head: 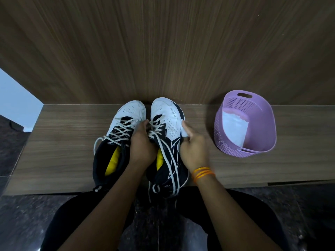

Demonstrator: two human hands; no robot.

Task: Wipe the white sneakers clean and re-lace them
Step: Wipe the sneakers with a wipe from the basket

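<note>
perforated plastic basket [261,113]; matt wood-grain shelf [63,142]; glossy stone floor [20,220].

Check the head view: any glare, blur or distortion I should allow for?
Head view: dim, even light, soft shadows, no glare on the sneaker being wiped; right hand and its wipe reasonably sharp; wide-angle lens fans the wall grain outward near the edges.

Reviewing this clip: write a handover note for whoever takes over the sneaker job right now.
Left hand grips the basket-side sneaker at its laces. Right hand pinches a white wipe against that shoe's outer side. Other sneaker stands beside it on the bench; purple basket holds something white. Wiping is under way; both shoes are laced, the held one loosely. Left: finish wiping, re-lace.
</note>
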